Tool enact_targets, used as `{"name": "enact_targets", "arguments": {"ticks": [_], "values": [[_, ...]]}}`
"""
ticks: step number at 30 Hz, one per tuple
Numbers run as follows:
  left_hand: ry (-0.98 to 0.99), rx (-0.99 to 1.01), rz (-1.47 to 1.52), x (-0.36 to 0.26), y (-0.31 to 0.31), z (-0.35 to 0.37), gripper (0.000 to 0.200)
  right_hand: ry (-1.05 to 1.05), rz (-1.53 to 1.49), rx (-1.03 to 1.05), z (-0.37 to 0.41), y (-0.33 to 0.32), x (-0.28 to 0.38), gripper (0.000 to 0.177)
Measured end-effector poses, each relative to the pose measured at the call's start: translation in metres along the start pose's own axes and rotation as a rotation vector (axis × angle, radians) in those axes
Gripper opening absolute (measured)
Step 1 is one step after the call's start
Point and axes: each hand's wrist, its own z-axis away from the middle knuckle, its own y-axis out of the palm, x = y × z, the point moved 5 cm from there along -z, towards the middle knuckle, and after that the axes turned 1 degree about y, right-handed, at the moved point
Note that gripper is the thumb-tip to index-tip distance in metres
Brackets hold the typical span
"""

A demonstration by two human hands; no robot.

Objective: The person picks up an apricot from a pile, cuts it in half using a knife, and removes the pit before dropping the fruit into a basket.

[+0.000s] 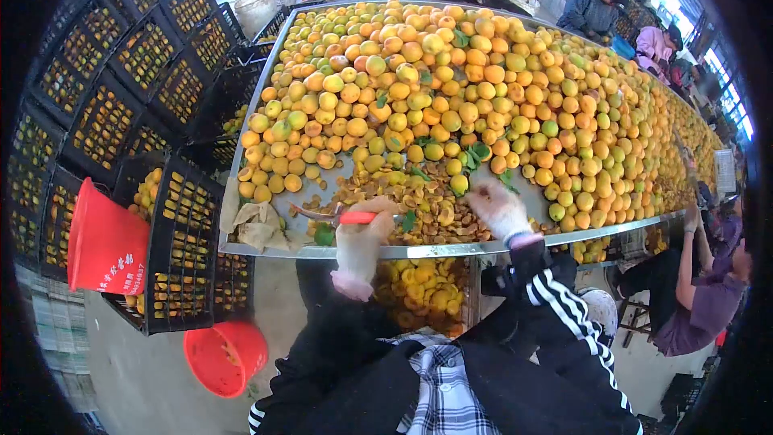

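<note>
My left hand (364, 243), in a pale glove, is wrapped around a red-handled tool (357, 217) that looks like pruning shears. Its thin metal end points left over the table edge. My right hand (497, 208), also gloved, reaches onto the bare metal at the edge of the fruit heap. Its fingers look curled together, and whatever they hold is hidden. Between both hands lie many cut, flattened apricot pieces (427, 201) with a few green leaves. Whole apricots (451, 89), yellow to orange, are heaped behind them. One yellow-green apricot (459, 184) lies just left of my right hand.
The metal table (419, 250) has a raised rim. A crumpled cloth (259, 225) lies at its left corner. Below are a container of cut fruit (423, 294), a red bucket (225, 358) and another red bucket (109, 242) on black crates (189, 250). Co-workers sit around the table.
</note>
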Motion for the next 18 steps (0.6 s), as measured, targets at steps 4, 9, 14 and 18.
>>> {"name": "enact_targets", "arguments": {"ticks": [4,9,14,18], "values": [[0.041,0.037,-0.06,-0.01,0.014,0.01,0.012,0.067,0.447,0.032,-0.058,0.008,-0.045,0.054],[0.086,0.225,-0.082,-0.012,0.025,0.014,0.01,0.061,0.186,0.023,-0.051,0.008,-0.056,0.051],[0.027,0.207,-0.249,-0.003,0.05,0.026,0.013,0.166,-1.141,0.242,-0.012,0.024,-0.05,0.04],[0.032,0.344,-0.233,0.017,0.069,0.036,0.016,0.26,-1.611,0.353,0.024,0.033,-0.022,0.045]]}}
